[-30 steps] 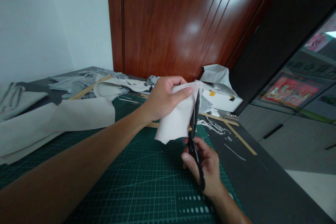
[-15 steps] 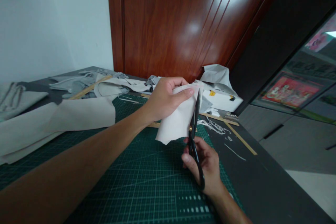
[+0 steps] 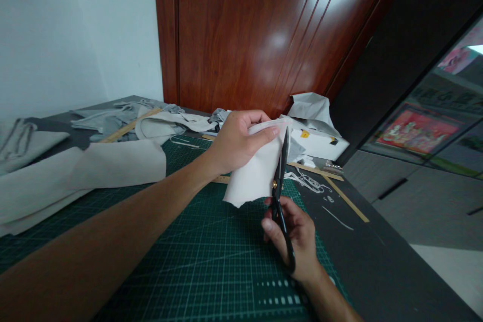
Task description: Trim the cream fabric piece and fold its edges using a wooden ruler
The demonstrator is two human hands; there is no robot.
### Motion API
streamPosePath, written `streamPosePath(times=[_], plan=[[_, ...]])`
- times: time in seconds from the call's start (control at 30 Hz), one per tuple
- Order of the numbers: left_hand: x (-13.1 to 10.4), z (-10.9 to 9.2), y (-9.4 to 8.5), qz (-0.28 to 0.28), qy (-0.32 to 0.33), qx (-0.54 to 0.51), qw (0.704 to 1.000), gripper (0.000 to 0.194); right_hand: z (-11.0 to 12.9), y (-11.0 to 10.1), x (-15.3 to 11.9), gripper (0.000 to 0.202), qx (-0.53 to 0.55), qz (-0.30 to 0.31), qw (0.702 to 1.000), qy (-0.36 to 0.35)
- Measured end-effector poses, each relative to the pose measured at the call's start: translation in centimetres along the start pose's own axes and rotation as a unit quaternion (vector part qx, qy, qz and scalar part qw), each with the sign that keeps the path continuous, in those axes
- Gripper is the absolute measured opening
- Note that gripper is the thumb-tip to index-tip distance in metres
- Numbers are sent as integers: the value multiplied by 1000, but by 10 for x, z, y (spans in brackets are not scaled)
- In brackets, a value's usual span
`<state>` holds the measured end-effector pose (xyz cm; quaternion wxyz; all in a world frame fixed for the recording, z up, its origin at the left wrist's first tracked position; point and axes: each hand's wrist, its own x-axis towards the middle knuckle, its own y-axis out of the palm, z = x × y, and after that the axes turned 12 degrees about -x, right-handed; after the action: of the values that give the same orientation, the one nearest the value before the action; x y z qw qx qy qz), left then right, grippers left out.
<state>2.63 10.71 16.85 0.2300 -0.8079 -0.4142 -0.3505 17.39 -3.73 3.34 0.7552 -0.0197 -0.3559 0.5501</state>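
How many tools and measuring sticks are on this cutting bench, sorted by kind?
Black-handled scissors, in the right hand: 1
Long wooden rulers: 3 (one among the grey cloth, one at the right edge, one behind the held pale fabric piece)
Green gridded cutting mat: 1
Total: 5

One head-worn view – looking forward and down over the cutting mat point(image 3: 211, 261) (close range); door point(image 3: 264, 35) beyond.

Table point(image 3: 377, 271) under mat point(image 3: 211, 261), fabric point(image 3: 75, 176)
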Motion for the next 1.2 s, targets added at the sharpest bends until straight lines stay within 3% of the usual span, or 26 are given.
streamPosePath(times=[1.2], plan=[[0, -3, 0, -11, -21, -21, 999, 26, 5, -3, 2, 25, -61, -7, 998, -16]])
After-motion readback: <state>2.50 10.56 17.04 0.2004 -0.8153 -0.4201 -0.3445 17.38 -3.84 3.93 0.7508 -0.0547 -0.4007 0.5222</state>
